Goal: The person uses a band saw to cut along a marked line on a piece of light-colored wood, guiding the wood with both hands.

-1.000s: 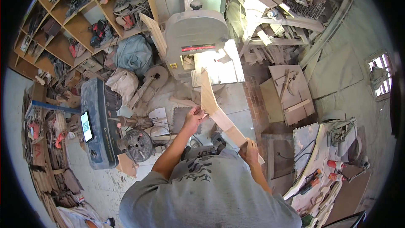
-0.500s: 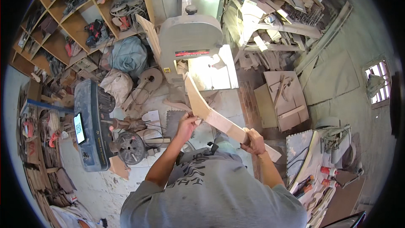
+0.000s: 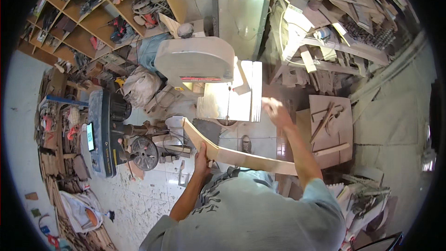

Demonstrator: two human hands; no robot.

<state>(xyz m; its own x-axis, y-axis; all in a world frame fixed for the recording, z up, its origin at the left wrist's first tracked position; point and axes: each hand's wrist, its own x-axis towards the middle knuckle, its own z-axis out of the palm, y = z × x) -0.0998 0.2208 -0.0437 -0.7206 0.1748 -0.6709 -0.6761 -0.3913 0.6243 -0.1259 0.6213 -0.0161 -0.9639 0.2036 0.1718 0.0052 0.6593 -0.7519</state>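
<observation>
While left hand [image 3: 201, 154] alone gripped curved wooden piece [image 3: 232, 154], right hand [image 3: 275, 110] hovered open, empty, near bandsaw surface [image 3: 230, 102] (blade close): piece risked tipping, fingers risked contact.

L arm: I have it bent, forearm rising from the lower edge | L hand [image 3: 201, 154]: fingers curled shut in a grip, thumb side up | R arm: stretched forward, elbow nearly straight | R hand [image 3: 275, 111]: raised, fingers spread loose, blurred, gripping nothing
</observation>
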